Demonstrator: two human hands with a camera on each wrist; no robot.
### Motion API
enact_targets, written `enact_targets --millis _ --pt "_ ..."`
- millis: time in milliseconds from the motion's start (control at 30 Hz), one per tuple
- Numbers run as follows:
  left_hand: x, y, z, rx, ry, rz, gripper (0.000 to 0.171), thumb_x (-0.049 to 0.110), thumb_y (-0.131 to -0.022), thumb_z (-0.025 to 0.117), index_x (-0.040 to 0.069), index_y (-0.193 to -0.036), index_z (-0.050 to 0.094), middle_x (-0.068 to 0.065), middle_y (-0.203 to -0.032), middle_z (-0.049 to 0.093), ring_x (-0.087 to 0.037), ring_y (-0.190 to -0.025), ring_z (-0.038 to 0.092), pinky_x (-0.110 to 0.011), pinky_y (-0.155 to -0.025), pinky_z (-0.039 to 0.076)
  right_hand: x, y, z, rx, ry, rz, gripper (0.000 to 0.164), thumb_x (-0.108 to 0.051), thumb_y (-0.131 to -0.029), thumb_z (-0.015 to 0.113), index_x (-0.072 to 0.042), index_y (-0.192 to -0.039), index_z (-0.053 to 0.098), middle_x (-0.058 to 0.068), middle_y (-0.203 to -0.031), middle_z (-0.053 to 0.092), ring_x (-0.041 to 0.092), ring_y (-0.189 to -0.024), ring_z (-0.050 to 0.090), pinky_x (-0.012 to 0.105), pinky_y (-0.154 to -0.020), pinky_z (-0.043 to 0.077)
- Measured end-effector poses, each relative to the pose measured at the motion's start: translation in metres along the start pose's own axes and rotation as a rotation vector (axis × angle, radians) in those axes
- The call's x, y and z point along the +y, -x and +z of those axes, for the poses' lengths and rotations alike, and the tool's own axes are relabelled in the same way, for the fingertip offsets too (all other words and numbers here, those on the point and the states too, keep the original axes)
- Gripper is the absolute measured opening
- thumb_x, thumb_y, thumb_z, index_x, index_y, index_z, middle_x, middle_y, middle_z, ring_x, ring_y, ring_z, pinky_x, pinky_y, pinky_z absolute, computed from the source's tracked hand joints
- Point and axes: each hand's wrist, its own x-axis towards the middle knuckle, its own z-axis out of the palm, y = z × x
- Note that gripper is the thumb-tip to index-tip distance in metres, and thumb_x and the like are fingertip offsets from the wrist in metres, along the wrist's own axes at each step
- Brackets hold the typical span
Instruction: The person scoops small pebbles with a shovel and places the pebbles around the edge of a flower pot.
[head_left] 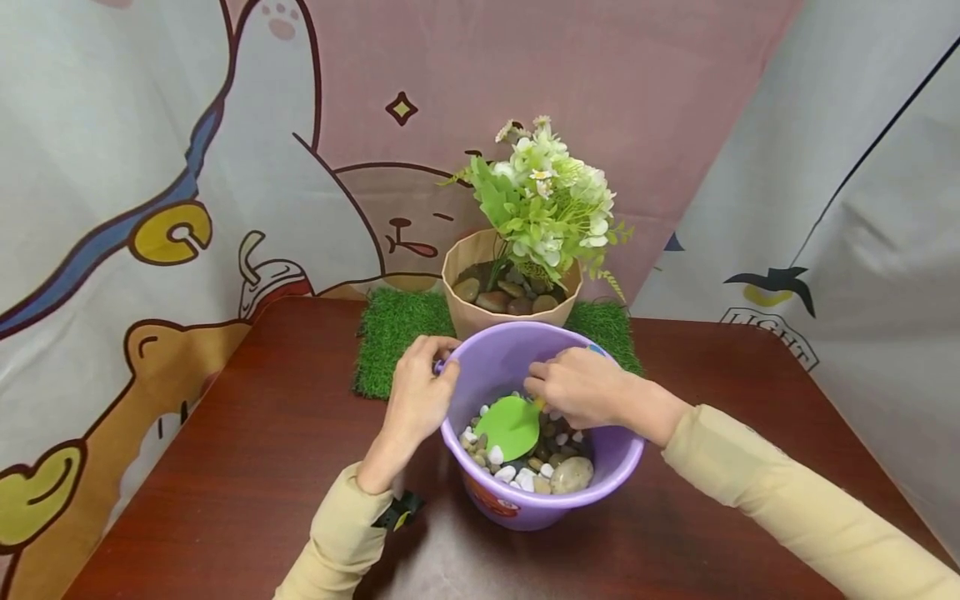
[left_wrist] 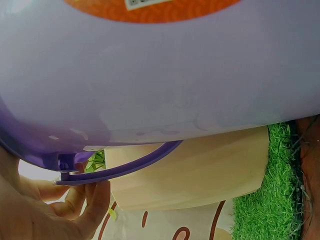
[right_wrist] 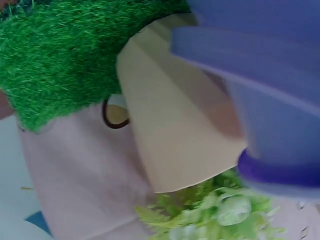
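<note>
A purple bucket (head_left: 517, 518) stands tilted toward me on the table, with white, grey and brown pebbles (head_left: 572, 475) inside. My left hand (head_left: 416, 392) grips its left rim beside the handle joint; in the left wrist view the fingers lie by the purple handle (left_wrist: 130, 167). Reaching into the bucket, my right hand (head_left: 585, 387) holds a toy shovel by its yellow handle. The green shovel blade (head_left: 510, 429) lies over the pebbles, its underside or back facing up. In the right wrist view the bucket wall (right_wrist: 280, 75) hides the right hand.
Right behind the bucket stands a beige pot (head_left: 510, 315) with brown stones and white-green artificial flowers (head_left: 551, 200). It sits on a green turf mat (head_left: 386, 342). The brown table (head_left: 247, 433) backs onto a cartoon-printed cloth (head_left: 600, 75).
</note>
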Motion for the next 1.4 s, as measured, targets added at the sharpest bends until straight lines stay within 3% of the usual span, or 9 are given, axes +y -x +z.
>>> enact_targets --millis 167,367,667,1000,1200,1400 --pt "-0.001 0.000 0.001 -0.002 -0.002 -0.016 0.024 0.008 -0.084 0.056 0.005 -0.104 0.068 -0.008 -0.087 0.059 -0.021 -0.082 0.055 -0.034 -0.075 0.044 -0.002 -0.002 0.000 -0.036 -0.013 -0.012 0.021 -0.026 -0.076 0.074 -0.014 -0.077 0.057 -0.002 -0.070 0.053 0.015 -0.053 0.051 0.030 -0.052 0.045" --pt "-0.001 -0.001 0.002 -0.004 -0.001 -0.015 0.024 0.009 -0.083 0.056 0.004 -0.105 0.068 -0.008 -0.086 0.059 -0.021 -0.082 0.055 -0.033 -0.075 0.044 0.003 0.001 -0.002 -0.080 -0.143 0.009 0.021 -0.027 -0.076 0.074 -0.017 -0.077 0.056 -0.006 -0.070 0.053 0.009 -0.050 0.043 0.024 -0.048 0.037" --pt "-0.001 -0.001 0.000 -0.007 0.006 -0.017 0.024 0.008 -0.084 0.056 0.004 -0.105 0.067 -0.008 -0.087 0.059 -0.021 -0.082 0.055 -0.033 -0.075 0.044 0.007 0.001 -0.006 -0.099 -0.278 0.023 0.014 -0.025 -0.078 0.072 -0.020 -0.080 0.059 -0.010 -0.073 0.057 0.003 -0.053 0.048 0.018 -0.049 0.036" --pt "-0.001 -0.001 0.000 -0.011 0.009 -0.028 0.025 0.009 -0.084 0.056 0.005 -0.105 0.068 -0.008 -0.088 0.059 -0.022 -0.083 0.055 -0.034 -0.076 0.045 0.014 0.011 -0.014 -0.001 -0.320 0.038 0.015 -0.024 -0.077 0.074 -0.022 -0.083 0.061 -0.011 -0.076 0.057 0.006 -0.069 0.057 0.025 -0.061 0.047" --pt "-0.001 -0.001 0.000 -0.012 0.005 -0.026 0.024 0.009 -0.084 0.056 0.005 -0.105 0.067 -0.008 -0.088 0.059 -0.023 -0.084 0.055 -0.034 -0.077 0.045 0.020 0.018 -0.020 0.009 -0.387 0.072 0.012 -0.028 -0.080 0.072 -0.025 -0.086 0.062 -0.012 -0.079 0.057 0.003 -0.072 0.054 0.023 -0.061 0.046" --pt "-0.001 -0.001 0.001 -0.010 0.008 -0.019 0.024 0.009 -0.083 0.055 0.004 -0.104 0.067 -0.008 -0.088 0.059 -0.023 -0.084 0.055 -0.034 -0.076 0.044 0.026 0.027 -0.024 0.046 -0.423 0.098 0.012 -0.021 -0.080 0.072 -0.024 -0.087 0.062 -0.012 -0.082 0.058 0.001 -0.072 0.051 0.024 -0.063 0.047"
